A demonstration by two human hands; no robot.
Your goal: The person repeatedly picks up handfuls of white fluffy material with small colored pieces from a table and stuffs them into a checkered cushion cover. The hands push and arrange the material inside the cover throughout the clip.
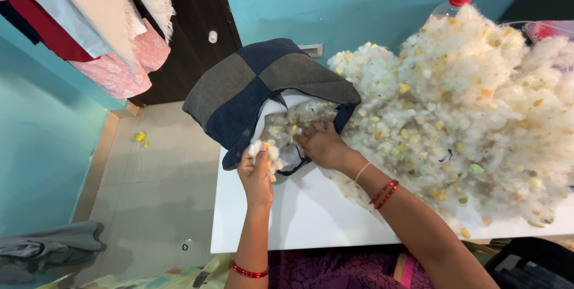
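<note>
A patchwork cushion cover (251, 83) of navy and grey squares lies at the left end of the white table (311, 217), its opening facing me and partly filled with white stuffing. My left hand (256, 172) grips the lower edge of the opening together with a tuft of stuffing. My right hand (321, 143) presses stuffing into the opening, fingers reaching inside. A big heap of white fibre stuffing with coloured foam bits (466, 109) covers the right side of the table, touching the cover.
A plastic bottle with a red cap (455, 2) pokes up behind the heap. Clothes (101, 20) hang at the top left by a dark door (191, 32). On the tiled floor lie a grey cloth (51, 250) and a small yellow scrap (142, 138).
</note>
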